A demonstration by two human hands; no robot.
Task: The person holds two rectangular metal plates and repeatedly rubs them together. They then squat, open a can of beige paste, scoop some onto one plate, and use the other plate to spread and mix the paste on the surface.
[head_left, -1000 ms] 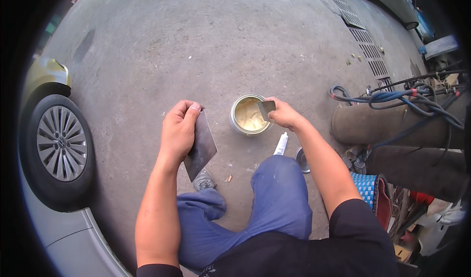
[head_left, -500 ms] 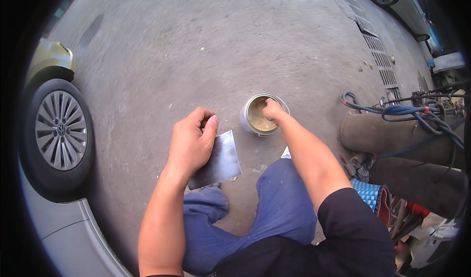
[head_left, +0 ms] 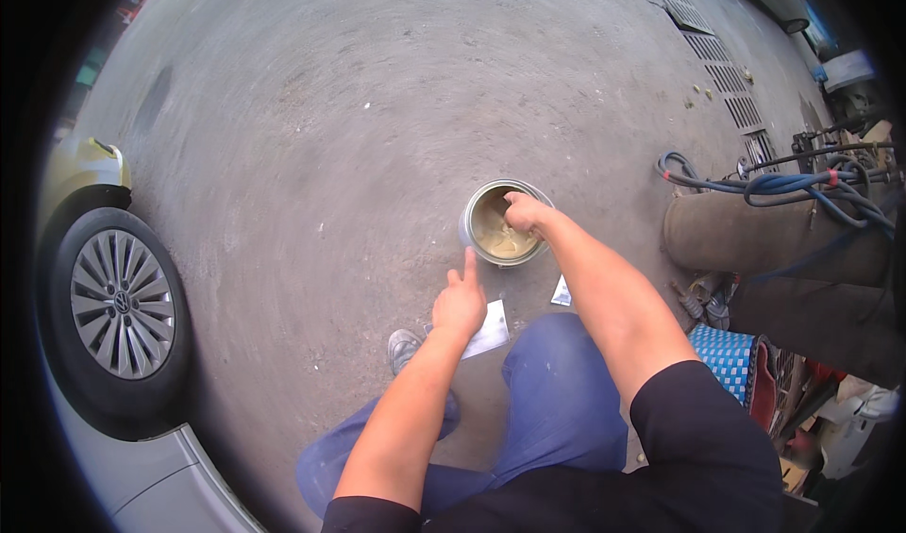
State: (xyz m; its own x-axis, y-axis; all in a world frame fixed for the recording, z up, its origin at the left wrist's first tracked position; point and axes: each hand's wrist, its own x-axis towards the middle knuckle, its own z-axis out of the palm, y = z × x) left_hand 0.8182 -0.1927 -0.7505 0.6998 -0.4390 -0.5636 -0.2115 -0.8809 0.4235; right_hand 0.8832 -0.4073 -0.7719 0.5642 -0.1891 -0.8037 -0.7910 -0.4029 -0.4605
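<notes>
A round metal can [head_left: 466, 226] with beige paste [head_left: 502, 240] inside stands on the floor ahead of me. My right hand [head_left: 525, 214] reaches over its right rim, fingers closed and pointing down into it. Whatever those fingers grip is hidden by the hand and the can wall. Near the can's front left side, my left hand [head_left: 460, 304] stretches its index finger to the rim, seemingly touching it. The other fingers stay bent around a flat, pale, glossy plate [head_left: 490, 331], which shows on the hand's right side.
A small white packet [head_left: 562, 291] lies before my right knee. A grey car with a wheel [head_left: 123, 292] stands at left. Dark cylinders [head_left: 736, 234], blue hoses [head_left: 783, 189] and a blue patterned roll [head_left: 722, 352] crowd the right. A drain grate [head_left: 727, 80] runs beyond them.
My left hand has moved right and forward to the can with the plate, its index finger now extended. My right hand remains in the can. The view has shifted slightly.
</notes>
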